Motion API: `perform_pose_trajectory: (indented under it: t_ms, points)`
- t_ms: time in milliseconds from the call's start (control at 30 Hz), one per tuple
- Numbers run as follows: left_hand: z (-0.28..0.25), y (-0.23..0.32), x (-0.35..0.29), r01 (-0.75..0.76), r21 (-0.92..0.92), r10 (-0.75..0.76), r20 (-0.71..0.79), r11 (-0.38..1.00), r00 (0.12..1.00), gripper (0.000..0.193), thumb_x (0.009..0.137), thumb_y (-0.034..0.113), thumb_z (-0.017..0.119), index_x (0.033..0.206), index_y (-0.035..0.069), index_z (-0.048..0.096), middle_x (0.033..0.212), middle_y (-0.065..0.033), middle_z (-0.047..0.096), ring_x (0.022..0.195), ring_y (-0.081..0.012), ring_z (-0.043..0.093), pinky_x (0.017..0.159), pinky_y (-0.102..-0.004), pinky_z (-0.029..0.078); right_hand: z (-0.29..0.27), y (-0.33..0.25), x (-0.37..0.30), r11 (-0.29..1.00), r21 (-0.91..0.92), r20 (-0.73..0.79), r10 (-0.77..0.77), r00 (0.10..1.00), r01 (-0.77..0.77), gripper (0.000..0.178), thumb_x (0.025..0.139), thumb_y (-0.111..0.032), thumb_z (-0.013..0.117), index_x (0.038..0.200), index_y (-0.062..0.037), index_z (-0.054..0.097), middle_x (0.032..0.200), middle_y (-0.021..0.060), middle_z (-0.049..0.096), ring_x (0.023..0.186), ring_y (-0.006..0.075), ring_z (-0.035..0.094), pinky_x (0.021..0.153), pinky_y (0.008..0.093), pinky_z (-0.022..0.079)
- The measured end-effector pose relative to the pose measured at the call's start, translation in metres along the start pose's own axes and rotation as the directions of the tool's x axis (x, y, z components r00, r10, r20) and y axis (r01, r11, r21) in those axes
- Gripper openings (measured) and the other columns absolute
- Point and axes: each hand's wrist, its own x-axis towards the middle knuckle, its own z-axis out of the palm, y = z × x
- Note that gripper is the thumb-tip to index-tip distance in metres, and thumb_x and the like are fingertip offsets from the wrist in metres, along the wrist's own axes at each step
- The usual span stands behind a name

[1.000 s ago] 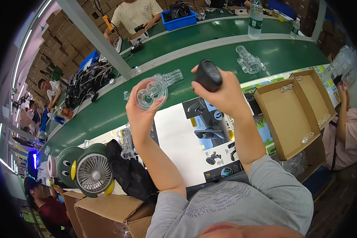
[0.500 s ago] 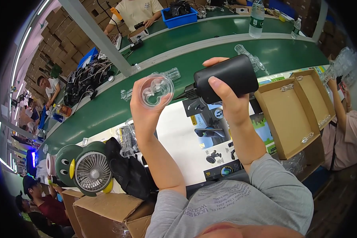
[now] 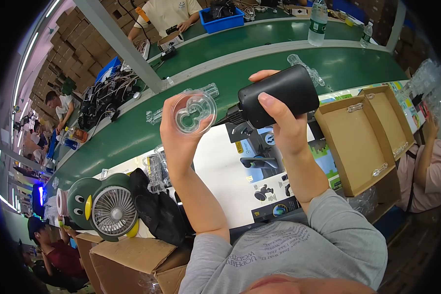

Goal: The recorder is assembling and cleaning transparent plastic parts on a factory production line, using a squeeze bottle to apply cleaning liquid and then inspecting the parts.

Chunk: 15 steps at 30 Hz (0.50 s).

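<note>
My left hand [image 3: 175,149] is closed around a round clear plastic part [image 3: 201,128] with a wide rim and a moulded lobed shape inside. In my right hand [image 3: 290,128] lies a black squeeze bottle [image 3: 284,93], tipped sideways with its nozzle [image 3: 234,116] pointing left. The thin tip reaches the right side of the clear part's rim; whether it touches cannot be made out. Behind my left hand, a clear plastic piece [image 3: 209,91] lies on the green belt [image 3: 259,63]. Another clear piece [image 3: 306,68] rests beyond the bottle.
Cardboard trays [image 3: 355,152] holding a few clear pieces stand at the right. A printed sheet [image 3: 220,171] lies below my hands. On the left are a penguin-shaped fan [image 3: 115,210], a black cloth bag [image 3: 157,213] and an open carton [image 3: 127,252]. Co-workers sit around the line.
The clear part has turned slightly in my left hand, while the bottle stays almost in place. At the right, a co-worker's arm has come down from the clear pieces.
</note>
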Motion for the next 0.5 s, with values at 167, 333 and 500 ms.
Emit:
perform_pose_trajectory:
  t_ms: [167,333,500]
  points:
    - [0.0004,0.0017,-0.0003,0.003,-0.016,-0.003,-0.005,1.0,1.0,0.046,0.061,-0.002,0.075,0.1,0.0,0.051,0.097,-0.0085,0.06,0.092,-0.0157,0.056,0.084,-0.0269,0.042,-0.0001,0.0002,0.0003,0.999,0.02,0.009,0.037,0.999,-0.038,0.03,0.072,-0.01,0.06,0.099,-0.0002,0.053,0.1,0.0106,0.058,0.079,0.0143,0.059,0.07,0.0264,0.05]
    - [-0.0004,0.0034,-0.0002,0.01,-0.007,-0.01,-0.003,1.0,1.0,0.047,0.06,-0.001,0.075,0.1,0.001,0.051,0.098,-0.009,0.061,0.092,-0.0161,0.056,0.085,-0.0275,0.042,-0.0006,0.0012,0.0013,0.999,0.037,0.007,0.038,0.999,-0.038,0.029,0.073,-0.011,0.06,0.099,0.0,0.054,0.1,0.0102,0.058,0.079,0.0137,0.059,0.07,0.0262,0.05]
    - [-0.0011,-0.0002,-0.0003,-0.011,0.01,0.011,-0.001,1.0,1.0,0.047,0.06,-0.002,0.075,0.1,0.001,0.051,0.098,-0.0093,0.061,0.093,-0.0165,0.056,0.085,-0.0274,0.042,-0.0018,0.0006,0.0026,0.995,0.061,0.003,0.079,0.997,-0.079,0.03,0.073,-0.012,0.06,0.1,0.0005,0.056,0.097,0.0103,0.058,0.077,0.0136,0.059,0.069,0.0256,0.05]
